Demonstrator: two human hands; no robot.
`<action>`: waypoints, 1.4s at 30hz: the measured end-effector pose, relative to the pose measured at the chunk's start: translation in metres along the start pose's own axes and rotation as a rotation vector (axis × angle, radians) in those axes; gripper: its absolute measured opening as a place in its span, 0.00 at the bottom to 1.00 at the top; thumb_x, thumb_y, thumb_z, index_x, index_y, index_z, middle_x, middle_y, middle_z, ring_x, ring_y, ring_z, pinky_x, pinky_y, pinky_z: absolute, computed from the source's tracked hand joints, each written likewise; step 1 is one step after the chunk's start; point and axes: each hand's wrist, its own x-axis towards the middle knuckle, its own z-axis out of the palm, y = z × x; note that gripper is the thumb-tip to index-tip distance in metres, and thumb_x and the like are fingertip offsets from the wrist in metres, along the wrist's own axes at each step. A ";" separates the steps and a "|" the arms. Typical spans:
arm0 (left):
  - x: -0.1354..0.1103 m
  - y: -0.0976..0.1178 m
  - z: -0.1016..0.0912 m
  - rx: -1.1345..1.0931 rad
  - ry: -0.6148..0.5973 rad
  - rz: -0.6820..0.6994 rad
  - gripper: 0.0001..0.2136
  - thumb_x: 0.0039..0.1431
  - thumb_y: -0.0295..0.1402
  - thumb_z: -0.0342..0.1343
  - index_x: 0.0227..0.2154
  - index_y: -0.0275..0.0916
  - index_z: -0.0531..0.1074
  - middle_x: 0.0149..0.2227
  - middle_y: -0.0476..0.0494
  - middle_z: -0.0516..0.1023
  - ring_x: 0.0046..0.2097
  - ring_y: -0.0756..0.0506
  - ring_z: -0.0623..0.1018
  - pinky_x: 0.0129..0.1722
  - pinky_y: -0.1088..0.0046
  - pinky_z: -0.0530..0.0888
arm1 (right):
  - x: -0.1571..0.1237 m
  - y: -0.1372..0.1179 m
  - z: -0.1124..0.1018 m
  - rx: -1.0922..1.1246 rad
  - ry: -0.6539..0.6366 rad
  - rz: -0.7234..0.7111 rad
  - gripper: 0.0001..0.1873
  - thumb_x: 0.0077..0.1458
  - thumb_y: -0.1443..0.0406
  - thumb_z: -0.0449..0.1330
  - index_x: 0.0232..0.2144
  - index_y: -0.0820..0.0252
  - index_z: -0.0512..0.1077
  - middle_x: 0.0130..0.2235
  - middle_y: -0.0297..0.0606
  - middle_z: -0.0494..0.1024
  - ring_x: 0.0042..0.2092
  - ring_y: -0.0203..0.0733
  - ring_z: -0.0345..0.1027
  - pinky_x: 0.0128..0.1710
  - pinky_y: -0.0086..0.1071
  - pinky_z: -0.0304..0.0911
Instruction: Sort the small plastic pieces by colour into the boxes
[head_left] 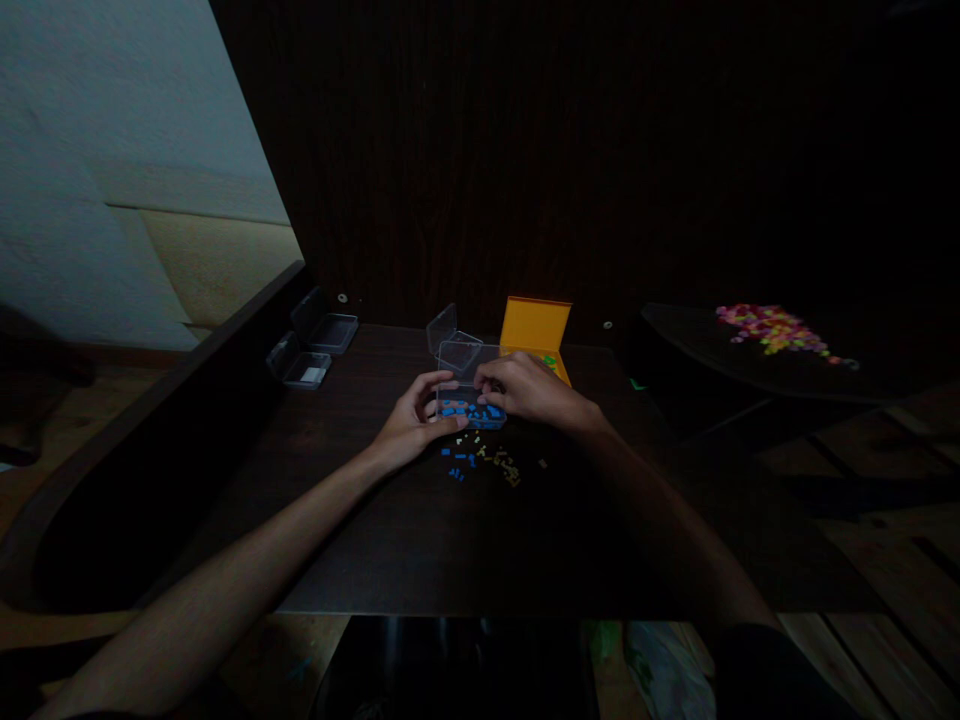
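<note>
Clear rectangular plastic box, small blue plastic pieces inside, is between both hands, long axis left-right. Left hand grips its left end. Right hand is over its right half, fingers curled; can't tell if they're pinching anything. Loose blue pieces on dark wooden counter, near side, closer to left thumb.

The left hand and right hand are bare. A dark sleeve ends well behind the right hand, leaving the forearm uncovered.
</note>
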 end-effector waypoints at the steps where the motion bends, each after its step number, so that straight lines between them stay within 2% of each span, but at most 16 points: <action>1: 0.000 0.000 0.000 0.002 -0.002 0.002 0.30 0.41 0.28 0.69 0.49 0.41 0.65 0.53 0.39 0.70 0.48 0.42 0.77 0.53 0.55 0.73 | 0.000 0.000 -0.001 0.012 0.003 -0.005 0.07 0.55 0.67 0.60 0.37 0.59 0.76 0.35 0.37 0.77 0.35 0.37 0.66 0.32 0.29 0.52; 8: -0.001 0.001 0.000 0.041 -0.006 0.020 0.30 0.42 0.30 0.68 0.50 0.40 0.64 0.54 0.38 0.69 0.47 0.42 0.77 0.51 0.56 0.74 | -0.004 -0.001 -0.016 0.037 0.026 -0.017 0.10 0.57 0.67 0.56 0.38 0.60 0.77 0.32 0.36 0.76 0.33 0.36 0.64 0.32 0.29 0.52; 13: 0.000 0.001 0.000 0.034 0.000 0.016 0.30 0.41 0.29 0.68 0.49 0.40 0.64 0.54 0.38 0.69 0.47 0.43 0.77 0.52 0.56 0.73 | -0.009 -0.004 -0.024 0.085 -0.143 -0.150 0.16 0.49 0.74 0.54 0.34 0.58 0.81 0.28 0.33 0.72 0.28 0.33 0.59 0.30 0.29 0.51; 19: 0.000 0.001 -0.001 0.058 -0.001 0.038 0.30 0.41 0.30 0.68 0.50 0.41 0.64 0.55 0.38 0.68 0.48 0.42 0.77 0.51 0.56 0.74 | -0.009 -0.004 -0.020 0.043 -0.235 -0.176 0.15 0.48 0.71 0.56 0.32 0.55 0.82 0.28 0.34 0.72 0.27 0.33 0.57 0.29 0.29 0.51; 28: 0.001 -0.001 -0.003 0.080 -0.016 0.058 0.31 0.42 0.32 0.69 0.50 0.42 0.64 0.55 0.38 0.68 0.48 0.43 0.77 0.50 0.57 0.75 | -0.009 -0.004 -0.021 0.038 -0.208 -0.147 0.15 0.46 0.71 0.57 0.34 0.56 0.81 0.28 0.34 0.73 0.28 0.34 0.59 0.30 0.29 0.52; 33: 0.001 -0.001 -0.003 0.077 0.000 0.064 0.31 0.42 0.32 0.69 0.50 0.41 0.64 0.55 0.37 0.68 0.47 0.42 0.77 0.50 0.56 0.74 | -0.009 -0.016 -0.026 0.101 -0.147 -0.127 0.11 0.48 0.70 0.57 0.33 0.60 0.79 0.23 0.30 0.70 0.25 0.32 0.59 0.29 0.28 0.51; 38: 0.003 0.001 -0.006 0.118 0.037 0.082 0.32 0.40 0.32 0.69 0.50 0.39 0.63 0.55 0.37 0.68 0.47 0.42 0.77 0.51 0.57 0.73 | -0.009 -0.035 -0.013 0.152 -0.306 -0.259 0.08 0.52 0.68 0.59 0.31 0.58 0.78 0.24 0.30 0.73 0.25 0.32 0.60 0.28 0.28 0.51; 42: 0.006 0.000 -0.010 0.160 0.059 0.104 0.32 0.41 0.34 0.68 0.51 0.39 0.62 0.57 0.37 0.67 0.48 0.42 0.77 0.51 0.56 0.73 | -0.006 -0.044 0.010 0.096 -0.353 -0.328 0.06 0.52 0.68 0.61 0.32 0.56 0.78 0.29 0.33 0.77 0.33 0.37 0.65 0.33 0.29 0.53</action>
